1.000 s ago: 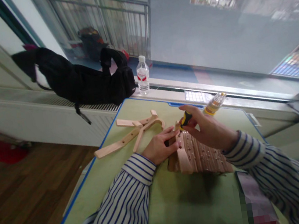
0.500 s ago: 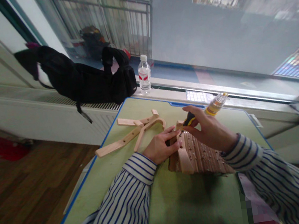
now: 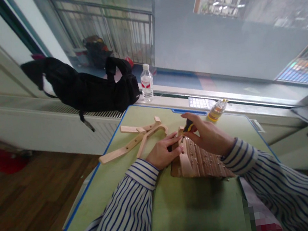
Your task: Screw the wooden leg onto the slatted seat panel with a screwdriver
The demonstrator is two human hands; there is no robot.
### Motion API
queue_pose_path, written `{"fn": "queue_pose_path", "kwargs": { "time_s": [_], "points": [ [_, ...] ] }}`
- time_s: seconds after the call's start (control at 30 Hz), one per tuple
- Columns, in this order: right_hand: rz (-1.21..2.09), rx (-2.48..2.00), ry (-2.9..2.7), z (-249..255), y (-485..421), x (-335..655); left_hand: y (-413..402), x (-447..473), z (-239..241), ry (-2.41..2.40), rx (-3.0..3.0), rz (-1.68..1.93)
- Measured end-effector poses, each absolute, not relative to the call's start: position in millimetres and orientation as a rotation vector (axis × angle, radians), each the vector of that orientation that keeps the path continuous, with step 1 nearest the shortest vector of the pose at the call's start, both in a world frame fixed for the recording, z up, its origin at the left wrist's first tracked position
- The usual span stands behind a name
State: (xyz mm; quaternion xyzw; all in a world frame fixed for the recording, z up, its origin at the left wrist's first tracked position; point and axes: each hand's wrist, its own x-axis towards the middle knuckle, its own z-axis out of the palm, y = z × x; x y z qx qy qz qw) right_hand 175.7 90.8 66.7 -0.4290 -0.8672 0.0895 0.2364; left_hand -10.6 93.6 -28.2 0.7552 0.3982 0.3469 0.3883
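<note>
A single head-worn camera looks forward and steeply down over the table (image 3: 173,212), from its 6 o'clock side. The left sleeve (image 3: 122,215) enters at 7 o'clock and the right sleeve (image 3: 283,181) at 4, both close to the lens; the left hand (image 3: 161,154) and right hand (image 3: 210,136) lie farther out, near mid-frame. Beyond, the view reaches the window (image 3: 204,43) at 1 o'clock and floor (image 3: 38,189) at 8. The sill (image 3: 166,100) slants down toward 3.

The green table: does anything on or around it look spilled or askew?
No spill shows. The wooden pieces lie at uneven angles near the left hand, and a strap of the black bag dangles untidily over the radiator.
</note>
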Motion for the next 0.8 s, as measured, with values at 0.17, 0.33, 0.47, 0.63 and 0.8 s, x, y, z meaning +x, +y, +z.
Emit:
{"fn": "queue_pose_path", "kwargs": {
  "time_s": [0.17,0.33,0.47,0.63,0.8],
  "points": [
    [0.251,-1.147,-2.372,66.1,91.2,175.4,94.0,-9.8,-29.2,1.021,1.924,0.889],
    [0.248,-1.152,-2.370,66.0,91.3,175.6,93.1,-10.1,-27.4,1.030,1.928,0.884],
    [0.240,-1.141,-2.381,66.9,91.0,176.0,91.5,-11.2,-24.1,1.059,1.968,0.884],
    [0.235,-1.138,-2.411,71.5,88.8,176.0,93.7,-13.4,-10.6,1.215,2.067,1.098],
    [0.265,-1.166,-2.441,76.7,87.4,176.0,99.5,-12.8,14.2,1.198,2.105,1.147]
  ]
}}
